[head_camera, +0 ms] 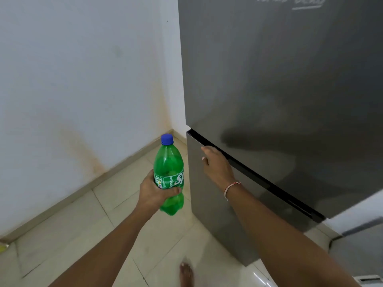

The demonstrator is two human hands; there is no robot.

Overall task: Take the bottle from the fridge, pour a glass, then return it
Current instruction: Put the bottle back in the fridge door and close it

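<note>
I stand before the grey fridge [279, 79], both doors closed. My left hand [154, 193] is wrapped around the label band of a green soda bottle [169, 175], holding it upright above the tiled floor [116, 206], just left of the fridge's lower door [219, 214]; its blue cap [167, 139] is on. My right hand [215, 164] rests at the dark handle groove [257, 177] between the doors, fingertips curled into it. A red-and-white thread [231, 187] circles that wrist. My bare foot [186, 274] shows below.
</note>
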